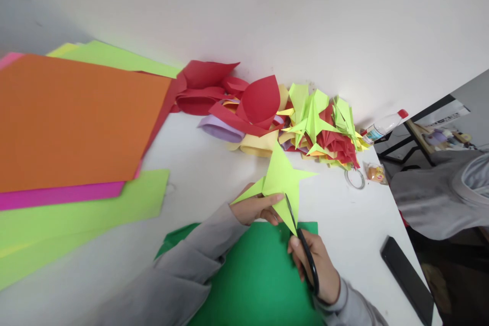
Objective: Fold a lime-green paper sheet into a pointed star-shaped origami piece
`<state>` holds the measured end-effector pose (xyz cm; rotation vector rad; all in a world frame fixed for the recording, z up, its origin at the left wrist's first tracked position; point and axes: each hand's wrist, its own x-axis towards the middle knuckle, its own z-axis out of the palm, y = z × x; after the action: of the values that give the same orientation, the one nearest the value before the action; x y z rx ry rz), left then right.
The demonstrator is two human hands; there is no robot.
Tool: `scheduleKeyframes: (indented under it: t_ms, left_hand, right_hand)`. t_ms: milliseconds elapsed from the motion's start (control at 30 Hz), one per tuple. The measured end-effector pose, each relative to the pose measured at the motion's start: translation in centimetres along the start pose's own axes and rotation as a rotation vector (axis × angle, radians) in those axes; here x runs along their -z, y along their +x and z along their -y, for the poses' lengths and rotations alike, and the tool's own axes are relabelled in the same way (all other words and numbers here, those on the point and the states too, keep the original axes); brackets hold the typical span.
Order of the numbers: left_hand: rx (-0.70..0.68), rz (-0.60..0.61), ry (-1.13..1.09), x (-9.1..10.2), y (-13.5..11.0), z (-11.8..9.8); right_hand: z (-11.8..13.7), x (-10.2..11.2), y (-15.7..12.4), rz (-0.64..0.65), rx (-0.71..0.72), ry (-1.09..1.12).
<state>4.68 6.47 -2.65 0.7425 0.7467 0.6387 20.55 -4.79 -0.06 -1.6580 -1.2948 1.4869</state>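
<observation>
A light green paper star with long points is gripped at its left side by my left hand, thumb on top and fingers beneath. My right hand is closed around the black handles of a pair of scissors. The scissor blade lies along the star's lowest point, touching the paper. Whether the blades are fully closed cannot be made out. Under both hands lies a green sheet, partly covered by my grey sleeves.
Large coloured sheets, orange on top, are stacked at the left. Curled red paper and folded green paper pieces are heaped at the back. A bottle, tape roll, wrapped snack and black case lie right. A person is beyond the edge.
</observation>
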Motion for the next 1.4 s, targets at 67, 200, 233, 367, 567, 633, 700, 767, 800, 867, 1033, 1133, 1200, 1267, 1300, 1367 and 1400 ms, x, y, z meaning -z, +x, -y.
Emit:
scheduleKeyframes:
  t_ms: [67,200,233,367,567,633,700,767,800,867,1033,1133,1200,1267,1300,1367,1400]
  left_hand:
    - [-0.001,-0.003,-0.005,-0.1,0.0,-0.1]
    - [0.004,-0.016,-0.028,-0.1,-0.1,0.0]
    - [0.002,-0.029,-0.039,-0.1,0.0,0.0]
    - [-0.017,-0.137,-0.119,0.3,0.1,-0.3]
    - [-0.053,-0.329,-0.24,1.0,0.3,-1.4]
    - [-0.077,-0.358,-0.262,0.9,0.2,-1.7]
    - [-0.084,-0.357,-0.267,0.7,0.0,-1.9]
    - [-0.073,-0.335,-0.255,0.5,-0.2,-1.9]
    - [-0.063,-0.323,-0.246,0.4,-0.2,-1.8]
    - [-0.061,-0.289,-0.226,0.5,-0.1,-1.4]
    - [-0.092,-0.212,-0.147,1.1,0.2,-0.5]
    - [-0.129,-0.224,-0.1,1.2,0.1,-0.1]
    - [-0.154,-0.227,-0.079,1.0,-0.1,0.0]
    - [-0.168,-0.227,-0.06,0.7,-0.3,0.0]
    - [-0.171,-0.226,-0.048,0.5,-0.3,0.1]
    - [-0.173,-0.228,-0.024,0.4,-0.4,0.2]
    - [-0.171,-0.23,-0.013,0.4,-0.3,0.2]
  right_hand:
    - [-0.1,0.0,0.0,-0.004,0.01,0.007]
    - [-0.1,0.1,0.0,-0.004,0.012,0.025]
    - [-0.1,0.1,0.0,0.002,0.007,0.03]
    - [-0.1,0.3,0.0,0.027,-0.003,0.045]
    - [0.6,1.2,-0.5,0.003,0.044,0.047]
    - [0.8,2.1,-0.5,-0.067,0.09,0.002]
    - [0.5,3.4,-0.1,-0.268,0.147,-0.086]
    - [-0.3,5.3,0.8,-0.564,0.19,-0.247]
    - [-0.8,6.3,1.4,-0.705,0.185,-0.383]
    - [-2.1,8.6,2.5,-0.913,0.11,-0.698]
    - [-4.7,13.4,5.1,-1.095,0.125,-0.802]
    - [-5.6,15.0,6.1,-1.131,0.204,-0.817]
    - [-6.0,15.7,6.6,-1.157,0.263,-0.833]
    - [-6.3,16.1,6.9,-1.162,0.318,-0.853]
    - [-6.3,16.2,6.9,-1.164,0.344,-0.862]
    - [-5.9,15.9,6.7,-1.172,0.396,-0.881]
    - [-5.5,15.4,6.4,-1.176,0.426,-0.891]
